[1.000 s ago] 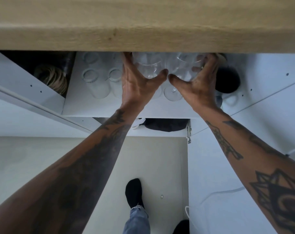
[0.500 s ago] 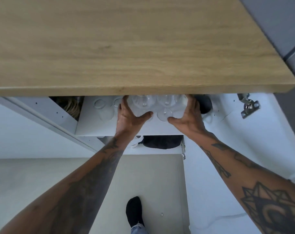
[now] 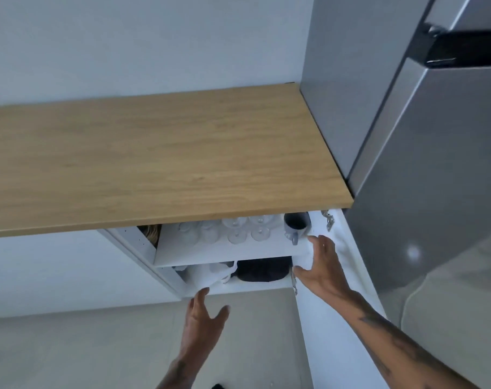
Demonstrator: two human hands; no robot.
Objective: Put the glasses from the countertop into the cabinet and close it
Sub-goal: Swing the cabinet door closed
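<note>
Several clear glasses (image 3: 235, 230) stand on the upper white shelf (image 3: 224, 252) of the open cabinet under the wooden countertop (image 3: 154, 155). Their tops are hidden by the countertop's front edge. My left hand (image 3: 202, 321) hovers open in front of the cabinet, below the shelves, holding nothing. My right hand (image 3: 322, 266) is open with fingers spread, resting against the inner face of the open white cabinet door (image 3: 331, 318) at the right.
A dark mug (image 3: 296, 226) sits at the right end of the upper shelf. A black item (image 3: 262, 269) and a white item (image 3: 213, 275) lie on the lower shelf. A grey fridge (image 3: 421, 164) stands at the right. Pale floor below.
Both hands have let go of the glasses and pulled back out of the cabinet. The view has lifted and drawn back, showing the whole countertop. My right hand has moved to the door.
</note>
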